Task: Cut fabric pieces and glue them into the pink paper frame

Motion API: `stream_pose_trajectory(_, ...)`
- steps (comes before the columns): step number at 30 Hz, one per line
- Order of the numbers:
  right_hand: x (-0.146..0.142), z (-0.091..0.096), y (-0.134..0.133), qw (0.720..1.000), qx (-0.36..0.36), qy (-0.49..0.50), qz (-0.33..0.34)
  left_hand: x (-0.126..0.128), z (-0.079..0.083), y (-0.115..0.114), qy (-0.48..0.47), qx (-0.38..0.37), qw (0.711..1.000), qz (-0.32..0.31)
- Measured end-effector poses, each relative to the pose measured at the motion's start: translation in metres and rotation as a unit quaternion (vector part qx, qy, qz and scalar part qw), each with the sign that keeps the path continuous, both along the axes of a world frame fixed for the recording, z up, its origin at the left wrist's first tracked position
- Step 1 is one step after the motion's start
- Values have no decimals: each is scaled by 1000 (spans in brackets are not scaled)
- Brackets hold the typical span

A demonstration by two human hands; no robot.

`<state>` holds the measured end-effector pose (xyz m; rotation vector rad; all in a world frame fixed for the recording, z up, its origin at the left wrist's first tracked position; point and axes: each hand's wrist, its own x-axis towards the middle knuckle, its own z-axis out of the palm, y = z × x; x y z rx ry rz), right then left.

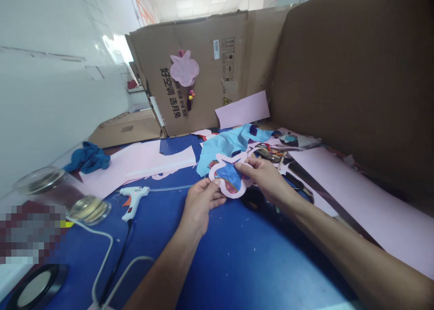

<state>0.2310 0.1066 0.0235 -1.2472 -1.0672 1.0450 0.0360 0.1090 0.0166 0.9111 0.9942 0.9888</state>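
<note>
A pink paper frame cutout (228,160) with blue and patterned fabric inside it hangs just above the blue table (237,265). My left hand (200,204) pinches its lower left edge, thumb on top. My right hand (266,176) grips its right side, with the fingers closed on the rim. A light blue cloth piece (227,143) lies just behind the cutout.
A white glue gun (133,199) lies left of my hands, its cord trailing toward me. Pink paper sheets (142,163) lie to the left and right. Cardboard walls (210,70) stand behind and to the right, one bearing a pink ornament (184,69). Glass jars (61,194) stand at the left.
</note>
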Motion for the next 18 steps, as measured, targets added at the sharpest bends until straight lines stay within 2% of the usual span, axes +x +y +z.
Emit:
stream_pose_trajectory(4, 0, -1, 0, 1000, -2, -5, 13, -2, -1, 2, -7, -1, 1000, 22)
stream_pose_trajectory(10, -1, 3, -2, 999, -8, -30, 28, -3, 3, 2, -12, 16, 1000, 15)
stream_pose_trajectory(18, -4, 2, -6, 991, -20, -65, 113, -7, 4, 4, -41, 31, 999, -2)
